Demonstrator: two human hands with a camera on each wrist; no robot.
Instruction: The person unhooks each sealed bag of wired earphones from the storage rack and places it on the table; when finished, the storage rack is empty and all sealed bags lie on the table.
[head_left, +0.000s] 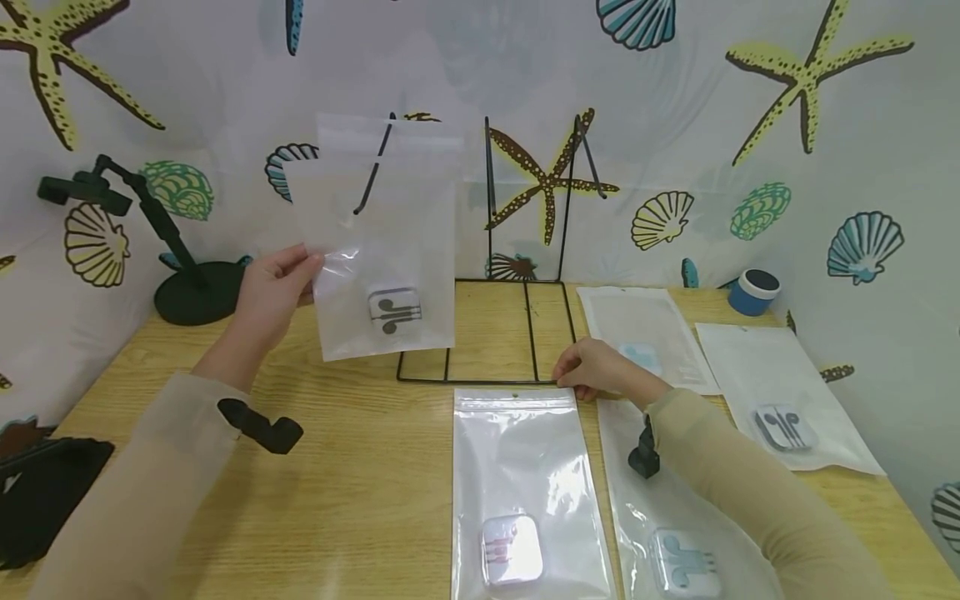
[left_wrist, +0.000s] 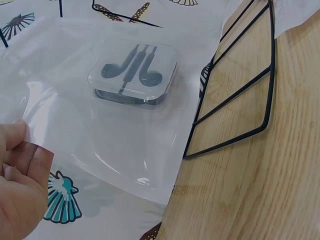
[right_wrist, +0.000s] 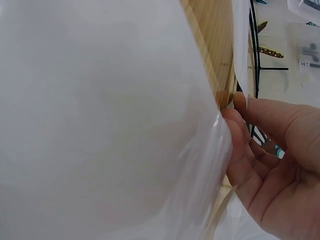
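Observation:
My left hand [head_left: 273,287] pinches the left edge of a white-backed clear plastic zip bag [head_left: 390,250], hanging upright at the left hook of a black wire display rack [head_left: 531,333]. Inside it lies a boxed set of dark earphones [left_wrist: 132,72]. My right hand [head_left: 603,368] is at the rack's front bar, thumb and forefinger together at the top right corner of a second zip bag [head_left: 517,450]; it seems to pinch that corner. This bag lies flat on the table and holds pink earphones [head_left: 512,548] in a case. The right fingertips are partly hidden by plastic [right_wrist: 241,50].
On the right lie more bags: one with pale blue earphones [head_left: 686,562], one with grey earphones [head_left: 785,427], another bag [head_left: 637,321] behind. A blue round jar [head_left: 754,292] stands at the back. A black stand [head_left: 197,292] and black object [head_left: 52,492] are left.

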